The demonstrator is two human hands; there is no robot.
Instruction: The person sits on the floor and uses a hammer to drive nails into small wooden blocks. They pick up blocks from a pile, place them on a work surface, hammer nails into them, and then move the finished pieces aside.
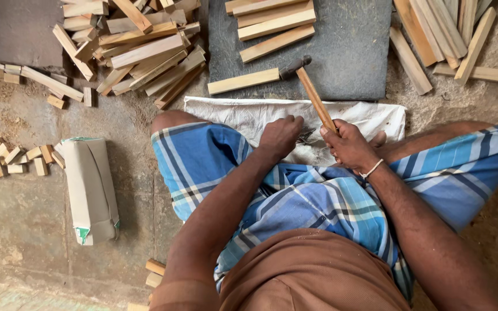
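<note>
My right hand [350, 145] grips the wooden handle of a hammer [313, 97], whose dark head rests near the end of a single pale wooden strip [243, 81] on a dark grey stone slab [347, 52]. My left hand [279, 136] reaches into a small heap of dark nails [306, 136] on a white cloth [243, 115] in front of my crossed legs, fingers curled over them. Whether it holds any nail is hidden. Three more wooden strips [273, 24] lie side by side at the slab's far edge.
A jumbled pile of wooden strips [136, 49] lies at the upper left, another pile of strips [445, 34] at the upper right. Small wood blocks [15, 158] are scattered at the left beside a paper-wrapped package [90, 190]. Two blocks [154, 272] sit by my left elbow.
</note>
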